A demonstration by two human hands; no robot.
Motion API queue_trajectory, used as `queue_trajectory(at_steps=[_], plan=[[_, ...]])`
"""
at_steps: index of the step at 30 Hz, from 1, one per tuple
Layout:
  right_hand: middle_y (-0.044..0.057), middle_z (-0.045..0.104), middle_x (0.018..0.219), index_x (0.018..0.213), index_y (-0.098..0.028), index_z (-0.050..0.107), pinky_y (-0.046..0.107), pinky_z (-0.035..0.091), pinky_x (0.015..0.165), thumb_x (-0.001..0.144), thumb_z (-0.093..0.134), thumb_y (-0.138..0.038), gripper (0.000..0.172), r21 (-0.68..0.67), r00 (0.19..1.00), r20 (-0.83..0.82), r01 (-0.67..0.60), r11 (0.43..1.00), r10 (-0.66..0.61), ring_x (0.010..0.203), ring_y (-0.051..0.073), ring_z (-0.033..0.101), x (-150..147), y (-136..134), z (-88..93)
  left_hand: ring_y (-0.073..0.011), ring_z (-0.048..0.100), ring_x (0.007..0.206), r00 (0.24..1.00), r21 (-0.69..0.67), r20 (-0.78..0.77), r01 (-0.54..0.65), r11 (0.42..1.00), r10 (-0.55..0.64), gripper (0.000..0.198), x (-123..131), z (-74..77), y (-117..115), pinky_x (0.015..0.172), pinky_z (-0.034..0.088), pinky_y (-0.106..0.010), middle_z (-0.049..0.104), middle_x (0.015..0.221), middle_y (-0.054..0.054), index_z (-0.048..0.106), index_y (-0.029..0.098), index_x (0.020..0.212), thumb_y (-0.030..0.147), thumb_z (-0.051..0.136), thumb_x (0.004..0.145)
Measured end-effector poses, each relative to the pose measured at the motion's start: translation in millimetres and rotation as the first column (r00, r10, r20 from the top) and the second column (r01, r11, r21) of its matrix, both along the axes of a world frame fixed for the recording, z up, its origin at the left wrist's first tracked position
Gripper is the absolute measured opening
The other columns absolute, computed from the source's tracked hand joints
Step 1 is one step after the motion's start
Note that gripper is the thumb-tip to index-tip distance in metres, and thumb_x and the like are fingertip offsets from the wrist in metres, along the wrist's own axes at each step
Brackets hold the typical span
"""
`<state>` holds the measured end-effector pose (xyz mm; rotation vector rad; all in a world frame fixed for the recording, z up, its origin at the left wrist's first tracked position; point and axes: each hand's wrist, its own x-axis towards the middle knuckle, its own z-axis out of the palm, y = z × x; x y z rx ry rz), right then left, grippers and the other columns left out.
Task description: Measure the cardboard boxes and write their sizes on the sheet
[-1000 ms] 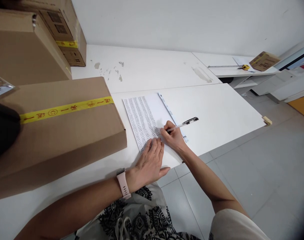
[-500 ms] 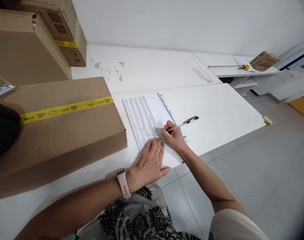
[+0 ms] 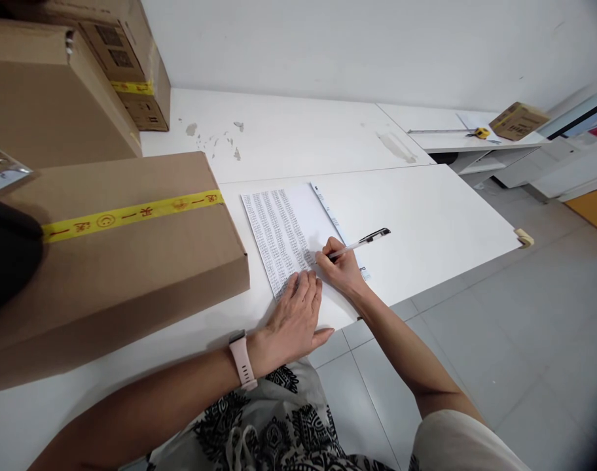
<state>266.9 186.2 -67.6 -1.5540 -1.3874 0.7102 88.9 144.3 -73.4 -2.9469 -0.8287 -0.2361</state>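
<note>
My right hand [image 3: 342, 263] is closed round a pen [image 3: 361, 242] with a clear barrel and black clip. Its tip meets a white sheet of paper [image 3: 298, 203] beside columns of small dark handwriting. Flat across the sheet's near edge lies my left hand [image 3: 297, 313], fingers stretched out and thumb apart, holding nothing. A pale pink watch strap circles the left wrist. Along the paper's right side runs a light blue printed strip [image 3: 326, 208], partly hidden behind my right hand.
A large cardboard box [image 3: 131, 261] with yellow tape lies left of the paper. More boxes [image 3: 48, 91] are stacked behind it. The white table [image 3: 426, 216] ends at a padded corner [image 3: 524, 237]. Far right are a yellow tape measure [image 3: 482, 133] and a small box [image 3: 519, 122].
</note>
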Motion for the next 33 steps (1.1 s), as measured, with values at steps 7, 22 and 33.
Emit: queue_trajectory(at_steps=[7,22,33], plan=[[-0.006,0.038,0.057,0.064,-0.024,0.041,0.029,0.029,0.054,0.077,0.060,-0.023,0.023,-0.007,1.000,-0.006,0.007,1.000,-0.007,0.056,0.012,0.035,1.3,-0.6,-0.9,-0.0406,0.042,0.144,1.000,-0.003,-0.009,0.006,1.000,-0.006,0.090,-0.6,1.7,0.7,0.123,0.022,-0.051,0.047,0.154,-0.031,0.044,-0.007,0.149,0.067,0.041,0.098],[-0.006,0.037,0.057,0.064,-0.024,0.040,0.029,0.029,0.054,0.078,0.060,-0.024,0.024,0.007,1.000,0.011,0.009,1.000,-0.009,0.057,0.013,0.034,2.4,0.7,-2.0,-0.0405,0.043,0.143,1.000,-0.001,-0.004,0.008,1.000,-0.008,0.091,0.5,0.8,0.8,0.122,0.023,-0.051,0.048,0.154,-0.031,0.045,-0.007,0.149,0.068,0.041,0.098],[-0.006,0.037,0.060,0.067,-0.024,0.040,0.030,0.030,0.056,0.084,0.061,-0.026,0.027,0.044,1.000,0.010,0.029,0.999,-0.030,0.057,0.013,0.034,4.8,0.6,-6.3,-0.0403,0.042,0.145,1.000,-0.002,-0.023,0.003,1.000,-0.003,0.090,-0.3,4.2,0.6,0.123,0.024,-0.051,0.047,0.155,-0.030,0.044,-0.006,0.150,0.068,0.040,0.098]])
